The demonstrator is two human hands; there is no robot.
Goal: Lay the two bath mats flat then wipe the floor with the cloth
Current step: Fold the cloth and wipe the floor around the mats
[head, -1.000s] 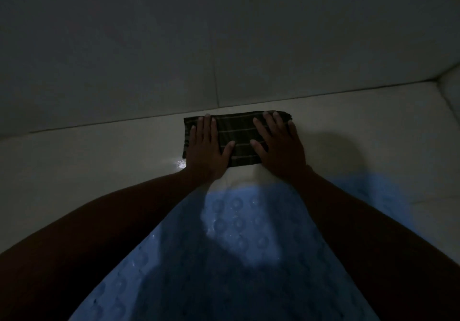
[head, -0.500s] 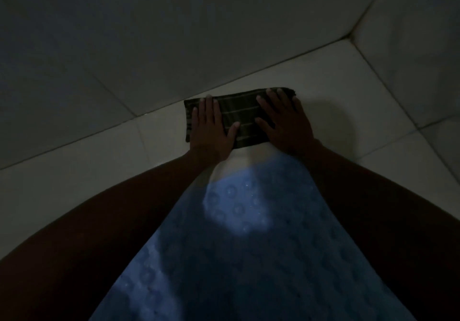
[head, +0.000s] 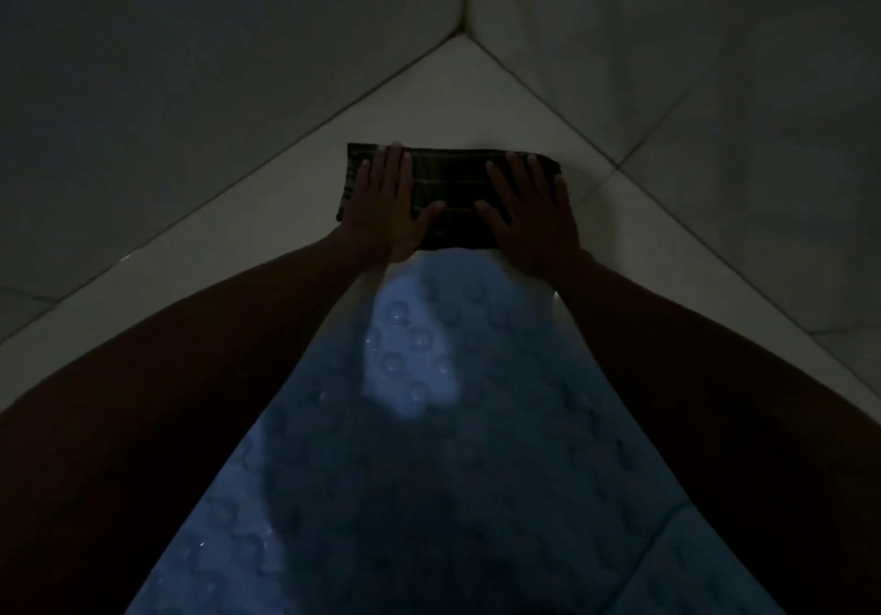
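Both hands are pressing flat, palms down, on a folded cloth (head: 450, 200) on the floor. The left hand (head: 388, 207) is lying open with its fingers (head: 398, 171) together and stretched forward over the cloth's left end, the thumb angling inward. The right hand (head: 529, 214) is lying open in the same way on the right end, fingers slightly spread, thumb pointing toward the other thumb. Neither hand is curling round the fabric; they are only bearing down on it.

The cloth is showing as a dark, oblong, folded piece, woven-looking, with thin pale stripes running along its length and short bars at its left edge.

Just behind the wrists, between the two bare forearms, a pale blue bath mat (head: 429, 447) is lying flat, its near edge almost touching the cloth. Its surface is looking rubbery and glossy, dotted with rows of round raised discs, with one brighter patch of light falling on it. Only one mat can be made out with certainty.

The floor (head: 267, 214) is pale, smooth, glossy tile with thin grout lines. It is narrowing to a corner just beyond the cloth, where two smooth, dim tiled walls (head: 190, 66) are meeting. The room is very dark.
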